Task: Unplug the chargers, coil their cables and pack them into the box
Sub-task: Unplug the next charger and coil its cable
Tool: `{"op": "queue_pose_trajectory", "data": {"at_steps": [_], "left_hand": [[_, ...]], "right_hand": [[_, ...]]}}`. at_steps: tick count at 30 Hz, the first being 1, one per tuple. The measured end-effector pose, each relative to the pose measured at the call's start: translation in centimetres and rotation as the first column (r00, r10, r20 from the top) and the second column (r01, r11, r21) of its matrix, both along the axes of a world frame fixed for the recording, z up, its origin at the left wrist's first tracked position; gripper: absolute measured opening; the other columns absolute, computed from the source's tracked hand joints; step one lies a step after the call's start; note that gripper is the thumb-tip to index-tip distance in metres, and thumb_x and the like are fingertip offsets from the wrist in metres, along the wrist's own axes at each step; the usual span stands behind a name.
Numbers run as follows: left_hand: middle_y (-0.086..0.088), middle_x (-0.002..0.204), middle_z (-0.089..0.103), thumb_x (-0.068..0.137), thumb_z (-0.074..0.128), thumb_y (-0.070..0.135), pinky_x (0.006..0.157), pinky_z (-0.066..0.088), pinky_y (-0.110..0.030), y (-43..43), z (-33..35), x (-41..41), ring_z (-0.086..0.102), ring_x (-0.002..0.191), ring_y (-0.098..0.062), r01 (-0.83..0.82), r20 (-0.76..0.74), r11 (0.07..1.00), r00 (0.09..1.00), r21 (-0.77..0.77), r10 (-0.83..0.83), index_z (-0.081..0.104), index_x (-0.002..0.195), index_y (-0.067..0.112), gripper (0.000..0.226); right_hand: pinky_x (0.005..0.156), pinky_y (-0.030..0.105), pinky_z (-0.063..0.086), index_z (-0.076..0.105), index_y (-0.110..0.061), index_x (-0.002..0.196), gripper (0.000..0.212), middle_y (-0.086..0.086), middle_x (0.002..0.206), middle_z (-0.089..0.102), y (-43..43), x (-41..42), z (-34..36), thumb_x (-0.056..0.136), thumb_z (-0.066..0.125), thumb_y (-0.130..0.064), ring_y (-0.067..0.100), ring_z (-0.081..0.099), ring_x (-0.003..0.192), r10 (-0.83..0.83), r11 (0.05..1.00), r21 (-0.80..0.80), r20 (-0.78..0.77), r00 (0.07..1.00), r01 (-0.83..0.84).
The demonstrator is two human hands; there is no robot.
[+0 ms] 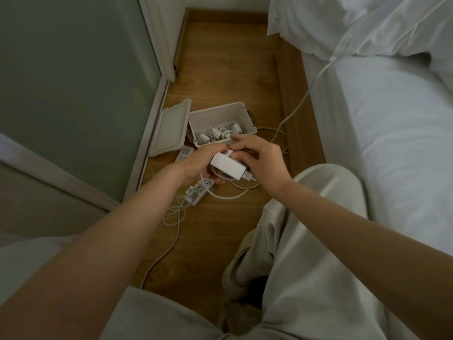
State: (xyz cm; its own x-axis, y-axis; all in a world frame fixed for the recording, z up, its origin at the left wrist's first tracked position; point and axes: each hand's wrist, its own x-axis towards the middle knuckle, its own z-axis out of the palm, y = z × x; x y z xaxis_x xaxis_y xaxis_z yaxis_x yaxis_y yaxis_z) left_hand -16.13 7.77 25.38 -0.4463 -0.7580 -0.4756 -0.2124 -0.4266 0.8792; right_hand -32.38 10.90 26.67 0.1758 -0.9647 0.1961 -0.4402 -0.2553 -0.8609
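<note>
At far left the box's lid leans against the glass door's frame. A power strip lies on the floor just near of it, and a 2nd strip lies nearer still, below the hands. The box stands on the wooden floor just beyond the hands and already holds several packed chargers.

The left hand cups a white charger from below, its fingers curled round the brick and some loops of its cable; the rest trails on the floor. The right hand grips the brick's far end with bent fingers. Whether they also pinch cable I cannot tell.

The brick looks rigid, smooth and light enough for 1 hand, best held by its flat sides. The cable looks limp yet springy, so the loops probably need pinning under a thumb until they are in the box.

Further right, another cable climbs to the bed.
</note>
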Motion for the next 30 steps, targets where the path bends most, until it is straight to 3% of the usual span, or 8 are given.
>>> {"op": "queue_pose_trajectory", "data": {"at_steps": [5, 10, 15, 17, 20, 22, 26, 30], "left_hand": [[-0.021, 0.102, 0.059, 0.099, 0.037, 0.029, 0.077, 0.048, -0.041, 0.2, -0.4, 0.1, 0.06, 0.091, -0.03, 0.019, 0.013, 1.0, 1.0, -0.003, -0.019, 0.055, 0.109, 0.009, 0.029], [-0.017, 0.1, 0.061, 0.077, 0.056, 0.036, 0.068, 0.056, -0.034, 0.2, -0.9, 0.9, 0.064, 0.085, -0.023, -0.015, 0.019, 1.0, 1.0, 0.019, 0.015, 0.057, 0.113, 0.007, 0.046], [-0.02, 0.104, 0.058, 0.078, 0.056, 0.037, 0.068, 0.053, -0.033, 1.4, -2.3, 0.9, 0.059, 0.09, -0.027, -0.083, 0.006, 0.99, 0.997, 0.114, 0.082, 0.056, 0.111, 0.009, 0.043], [-0.021, 0.105, 0.057, 0.085, 0.055, 0.034, 0.07, 0.052, -0.034, 1.7, -2.3, 0.7, 0.059, 0.09, -0.028, -0.12, 0.013, 0.982, 0.993, 0.146, 0.12, 0.055, 0.11, 0.009, 0.036], [-0.02, 0.105, 0.058, 0.078, 0.058, 0.04, 0.062, 0.055, -0.031, 2.0, -1.9, -0.3, 0.062, 0.084, -0.025, -0.122, -0.003, 0.983, 0.992, 0.136, 0.124, 0.054, 0.117, 0.007, 0.051], [-0.015, 0.103, 0.061, 0.079, 0.057, 0.042, 0.065, 0.054, -0.031, 2.1, -1.0, -1.1, 0.063, 0.083, -0.022, -0.059, -0.045, 0.993, 0.997, 0.104, 0.064, 0.054, 0.121, 0.01, 0.053], [-0.016, 0.119, 0.061, 0.076, 0.073, 0.032, 0.077, 0.053, -0.033, 1.9, -0.3, -2.5, 0.062, 0.098, -0.025, -0.086, -0.11, 0.989, 0.989, 0.119, 0.1, 0.048, 0.128, 0.012, 0.061], [-0.007, 0.107, 0.066, 0.076, 0.075, 0.014, 0.061, 0.052, -0.021, 1.6, -0.3, -3.2, 0.066, 0.085, -0.015, -0.327, -0.136, 0.939, 0.931, 0.109, 0.34, 0.048, 0.128, 0.012, 0.059]], "right_hand": [[0.091, 0.018, 0.04, 0.066, -0.004, 0.096, 0.012, 0.006, 0.105, 0.061, 0.3, -0.5, 0.1, 0.086, 0.06, -0.001, 0.012, 0.051, 0.102, 0.082, 0.981, -0.149, -0.258, 0.963, -0.124], [0.065, 0.018, 0.043, 0.049, -0.01, 0.102, 0.01, 0.005, 0.097, 0.061, 1.3, -0.3, 0.3, 0.097, 0.041, -0.008, 0.013, 0.055, 0.078, 0.091, 0.991, 0.11, -0.162, 0.983, -0.073], [0.09, 0.019, 0.035, 0.051, -0.01, 0.104, 0.014, -0.005, 0.102, 0.045, 2.9, 0.0, 0.2, 0.091, 0.05, -0.003, 0.006, 0.042, 0.095, 0.152, 0.987, 0.014, -0.384, 0.911, -0.159], [0.082, 0.017, 0.037, 0.05, -0.011, 0.104, 0.015, -0.007, 0.099, 0.046, 3.4, 0.0, 0.1, 0.091, 0.05, -0.002, 0.006, 0.044, 0.09, 0.154, 0.986, 0.006, -0.408, 0.9, -0.166], [0.063, 0.013, 0.041, 0.043, -0.018, 0.104, 0.01, -0.008, 0.091, 0.054, 3.2, 0.2, 0.6, 0.098, 0.04, -0.011, 0.005, 0.054, 0.08, -0.042, 0.985, 0.164, -0.122, 0.992, 0.062], [0.067, 0.018, 0.044, 0.041, -0.019, 0.106, 0.01, -0.007, 0.087, 0.054, 2.0, 0.3, 1.0, 0.101, 0.033, -0.015, 0.007, 0.054, 0.08, -0.282, 0.913, 0.328, 0.083, 0.956, 0.241], [0.075, 0.026, 0.044, 0.041, -0.012, 0.117, 0.019, -0.007, 0.086, 0.052, 0.3, -0.3, 1.8, 0.102, 0.029, -0.016, 0.008, 0.052, 0.081, -0.456, 0.831, 0.405, 0.105, 0.884, 0.381], [0.077, 0.029, 0.048, 0.038, -0.015, 0.108, 0.01, -0.006, 0.087, 0.053, 0.3, -0.3, 1.8, 0.102, 0.03, -0.016, 0.008, 0.053, 0.079, -0.506, 0.811, 0.416, 0.144, 0.851, 0.412]]}}
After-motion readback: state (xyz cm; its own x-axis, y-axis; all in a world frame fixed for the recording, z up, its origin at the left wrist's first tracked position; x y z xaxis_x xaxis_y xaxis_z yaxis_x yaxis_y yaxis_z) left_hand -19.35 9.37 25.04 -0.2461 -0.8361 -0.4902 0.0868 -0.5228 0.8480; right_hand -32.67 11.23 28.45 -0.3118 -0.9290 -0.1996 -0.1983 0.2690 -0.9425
